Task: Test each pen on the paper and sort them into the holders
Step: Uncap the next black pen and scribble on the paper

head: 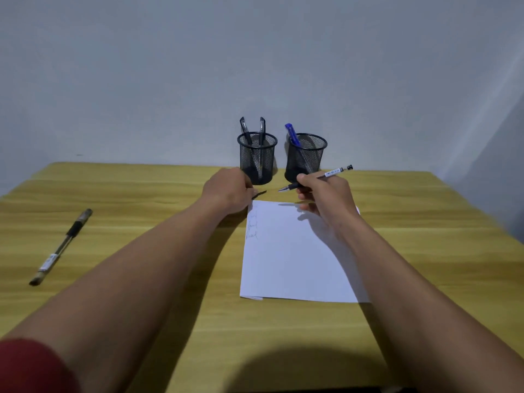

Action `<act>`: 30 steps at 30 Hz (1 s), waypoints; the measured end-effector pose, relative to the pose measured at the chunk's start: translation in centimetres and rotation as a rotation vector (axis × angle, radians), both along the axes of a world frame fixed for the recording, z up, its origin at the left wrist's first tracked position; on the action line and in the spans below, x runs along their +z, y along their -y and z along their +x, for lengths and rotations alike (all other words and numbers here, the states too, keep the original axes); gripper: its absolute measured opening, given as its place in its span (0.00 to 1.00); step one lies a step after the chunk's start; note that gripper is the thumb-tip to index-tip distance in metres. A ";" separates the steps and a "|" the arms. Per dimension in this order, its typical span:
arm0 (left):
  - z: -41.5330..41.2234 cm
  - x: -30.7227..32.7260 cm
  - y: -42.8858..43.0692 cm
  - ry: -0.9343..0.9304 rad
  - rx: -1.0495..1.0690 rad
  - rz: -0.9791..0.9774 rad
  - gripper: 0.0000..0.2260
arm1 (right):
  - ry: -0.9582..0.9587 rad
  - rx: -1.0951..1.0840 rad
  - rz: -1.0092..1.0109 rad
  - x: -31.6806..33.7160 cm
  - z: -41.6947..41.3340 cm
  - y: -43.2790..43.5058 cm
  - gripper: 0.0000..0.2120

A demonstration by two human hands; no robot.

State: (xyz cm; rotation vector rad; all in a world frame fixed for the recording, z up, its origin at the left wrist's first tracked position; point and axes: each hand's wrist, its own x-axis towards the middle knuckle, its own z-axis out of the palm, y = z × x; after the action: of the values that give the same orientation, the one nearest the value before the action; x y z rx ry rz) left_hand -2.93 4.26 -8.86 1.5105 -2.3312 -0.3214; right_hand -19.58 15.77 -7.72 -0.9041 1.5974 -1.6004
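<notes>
My right hand grips an uncapped pen above the far edge of the white paper, its tip pointing left. My left hand is closed on a small black pen cap just off the paper's far left corner. Faint scribbles mark the paper's upper left. Two black mesh holders stand at the back: the left holder has two dark pens, the right holder has a blue pen. A capped pen lies on the table far to the left.
The wooden table meets a plain grey wall behind the holders. A red sleeve shows at the bottom left corner.
</notes>
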 end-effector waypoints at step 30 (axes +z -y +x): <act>0.9 4.2 -4.6 -0.703 -0.331 0.130 0.03 | 0.198 0.143 -0.143 2.4 0.5 -0.8 0.01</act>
State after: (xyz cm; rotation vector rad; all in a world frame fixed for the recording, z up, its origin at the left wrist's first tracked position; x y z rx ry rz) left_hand -2.08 8.87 -4.63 0.8420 -1.9796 -0.9330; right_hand -19.07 16.58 -5.27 -0.8823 1.2676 -1.6629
